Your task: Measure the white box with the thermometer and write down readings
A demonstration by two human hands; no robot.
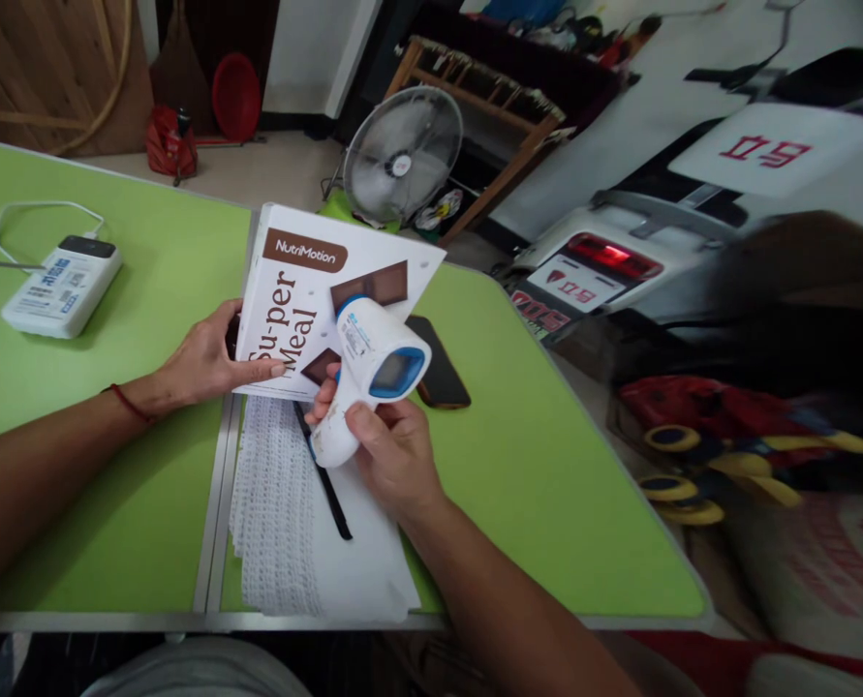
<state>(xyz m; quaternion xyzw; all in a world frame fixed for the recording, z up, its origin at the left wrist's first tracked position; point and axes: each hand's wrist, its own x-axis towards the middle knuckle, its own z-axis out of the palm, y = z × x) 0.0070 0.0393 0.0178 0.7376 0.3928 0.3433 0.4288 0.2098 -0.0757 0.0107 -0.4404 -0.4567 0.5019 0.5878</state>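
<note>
My left hand [209,363] grips the lower left side of a white box [296,295] printed "NutriMotion Su-per Meal", its thumb across the front. Wrapped round the handle of a white and blue infrared thermometer [369,363] is my right hand [394,445]. The thermometer is held in front of the box, and its small grey screen faces me. Whether it touches the box I cannot tell. Under both lie sheets of paper [278,523] covered with small marks, with a black pen [333,499] on top. A dark phone [438,363] rests on the green table behind the thermometer.
A white device [64,286] with a cable lies on the left of the green table [533,465]. Beyond the table stand a fan [402,155], a wooden rack [496,106] and a red basin [236,97]. A white scooter [620,252] is parked at the right.
</note>
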